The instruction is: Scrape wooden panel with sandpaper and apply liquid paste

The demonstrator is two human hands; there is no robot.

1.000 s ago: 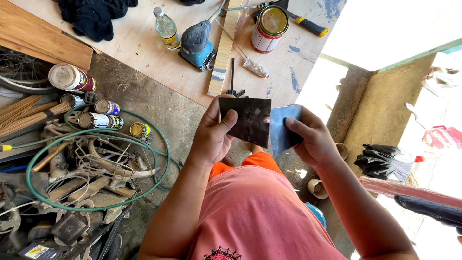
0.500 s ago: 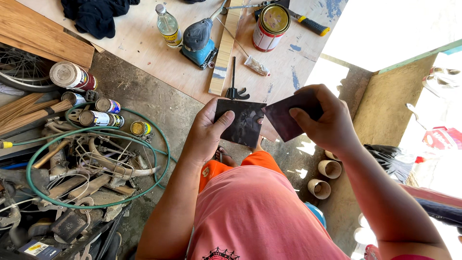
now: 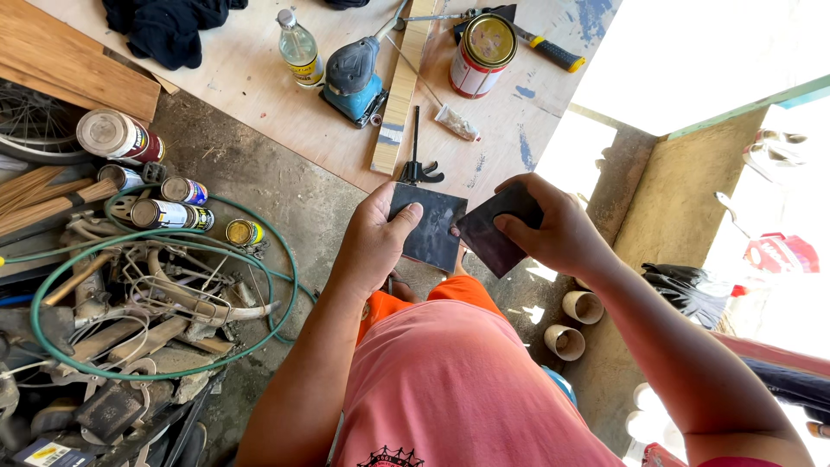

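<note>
Left hand [image 3: 373, 246] grips dark plate [image 3: 428, 227]; right hand [image 3: 553, 232], at 3 o'clock, clasps dark pad [image 3: 493, 238] touching it.

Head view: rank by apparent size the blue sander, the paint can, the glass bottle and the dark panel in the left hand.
1. dark panel, though nearness to the camera inflates it
2. blue sander
3. paint can and glass bottle: too alike to rank

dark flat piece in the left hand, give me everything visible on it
The dark rectangular plate is thin, flat and black-grey, with a dull, scuffed face that looks like metal or stiff sheet. The left hand holds its left edge, thumb on top. It tilts slightly, above the person's lap. A folded dark sanding sheet in the right hand meets its right edge.
</note>
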